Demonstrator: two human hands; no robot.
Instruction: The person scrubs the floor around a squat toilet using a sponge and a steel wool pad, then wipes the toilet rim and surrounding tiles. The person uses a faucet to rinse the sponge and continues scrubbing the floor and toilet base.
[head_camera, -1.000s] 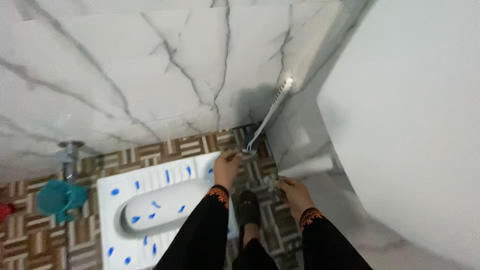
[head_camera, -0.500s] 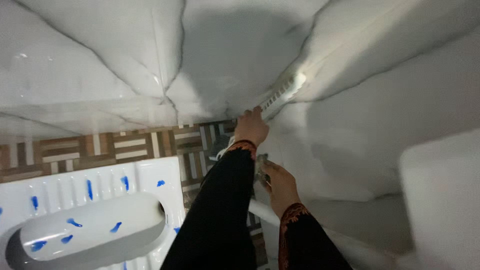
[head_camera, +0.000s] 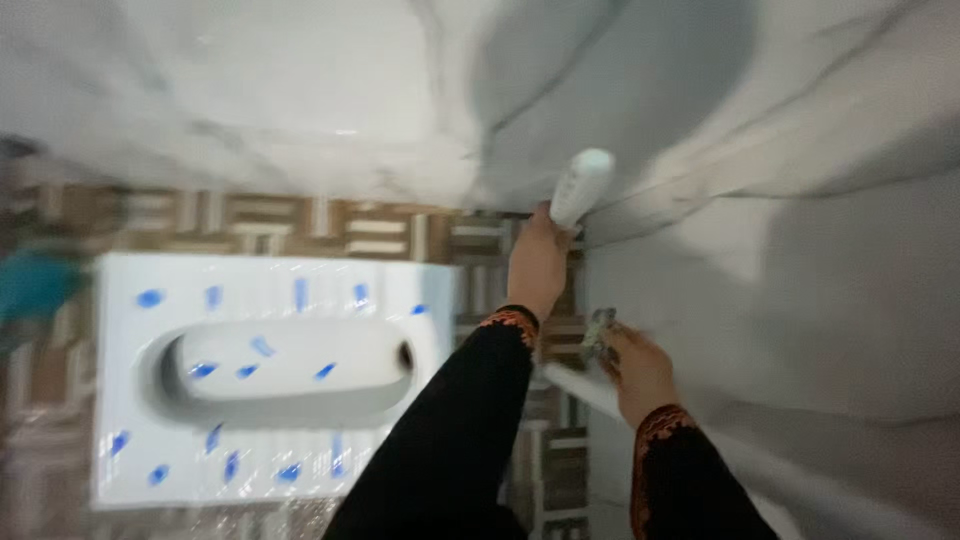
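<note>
left hand (head_camera: 537, 262) clamped on brush handle (head_camera: 581, 186), lift it straight toward 12 o'clock, off the wall (head_camera: 300, 90); right hand (head_camera: 630, 365) pinches a scrubber (head_camera: 598, 332).

Light is dim and cool, and the whole view smears with motion blur, worst along the left edge of the floor (head_camera: 60, 380). A broad soft shadow darkens the marble wall (head_camera: 620, 90) at the corner. Faint glare sits on the white squat pan (head_camera: 260, 470).
</note>
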